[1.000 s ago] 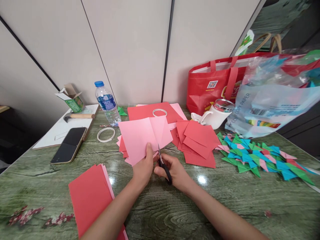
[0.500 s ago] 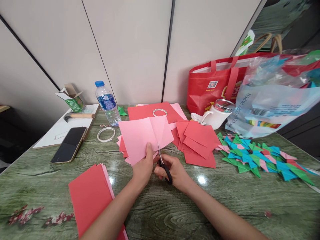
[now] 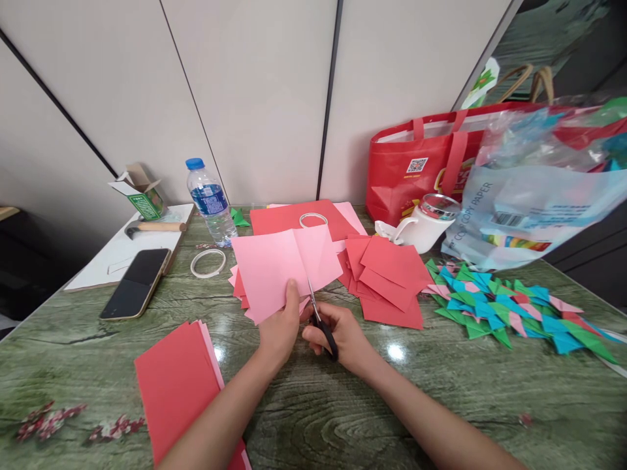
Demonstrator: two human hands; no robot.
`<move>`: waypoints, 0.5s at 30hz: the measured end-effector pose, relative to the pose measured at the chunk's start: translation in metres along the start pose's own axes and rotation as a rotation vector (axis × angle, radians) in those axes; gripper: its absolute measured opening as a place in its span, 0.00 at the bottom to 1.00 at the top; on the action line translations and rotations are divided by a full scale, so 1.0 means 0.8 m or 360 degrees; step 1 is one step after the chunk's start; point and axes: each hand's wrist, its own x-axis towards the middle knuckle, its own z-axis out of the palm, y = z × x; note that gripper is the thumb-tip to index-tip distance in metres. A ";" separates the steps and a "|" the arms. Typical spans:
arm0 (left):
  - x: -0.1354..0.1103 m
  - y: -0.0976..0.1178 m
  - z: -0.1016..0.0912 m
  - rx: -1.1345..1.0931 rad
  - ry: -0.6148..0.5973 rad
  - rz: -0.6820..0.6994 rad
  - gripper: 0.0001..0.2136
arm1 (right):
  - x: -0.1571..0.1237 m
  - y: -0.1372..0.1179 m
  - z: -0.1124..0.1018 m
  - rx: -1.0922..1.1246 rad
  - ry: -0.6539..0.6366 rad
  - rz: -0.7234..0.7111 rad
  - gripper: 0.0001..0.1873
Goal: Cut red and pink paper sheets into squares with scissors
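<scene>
A sheet of pink paper (image 3: 267, 267) with a crease is pinched in my left hand (image 3: 281, 329), the thumb lying on top. My right hand (image 3: 343, 336) is closed around the black handles of a pair of scissors (image 3: 324, 329). The scissor blades reach into the pink paper along its crease, and the sheet is cut part of the way up from its near edge. Below and behind the sheet lie more pink and red pieces, partly hidden. Just right of it is a loose pile of red paper squares (image 3: 392, 274).
Red and pink sheets (image 3: 176, 385) lie near left, beside a phone (image 3: 136, 284). Behind are a tape roll (image 3: 208, 263), a water bottle (image 3: 211, 202) and a hammer (image 3: 157, 226). To the right stand a white mug (image 3: 426, 225), a red bag (image 3: 406, 170) and folded paper pieces (image 3: 514, 310).
The pink paper's right part has spread very slightly to the right at the cut. Both hands stay in nearly the same place; the other things have not moved.
</scene>
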 end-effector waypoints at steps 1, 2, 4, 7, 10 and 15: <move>0.000 0.000 0.000 -0.0009 -0.0011 0.0000 0.17 | 0.000 0.001 0.000 0.0003 0.0005 -0.0001 0.16; 0.000 -0.001 0.000 -0.0016 -0.0020 0.0000 0.17 | 0.000 0.001 0.000 0.0006 0.0008 -0.0003 0.15; 0.000 -0.001 0.000 -0.0025 -0.0023 0.0007 0.17 | 0.000 0.003 0.001 0.0006 0.0007 -0.0011 0.15; -0.001 0.001 -0.001 -0.0030 0.0008 0.0018 0.17 | 0.000 0.003 0.001 -0.0011 0.0005 -0.0021 0.14; -0.001 0.002 -0.001 -0.0045 0.0033 0.0034 0.17 | 0.001 0.005 0.000 -0.0003 0.0005 -0.0025 0.13; 0.003 -0.002 0.002 -0.0346 0.0003 0.0095 0.19 | 0.002 0.009 0.001 0.0030 -0.0004 -0.0007 0.15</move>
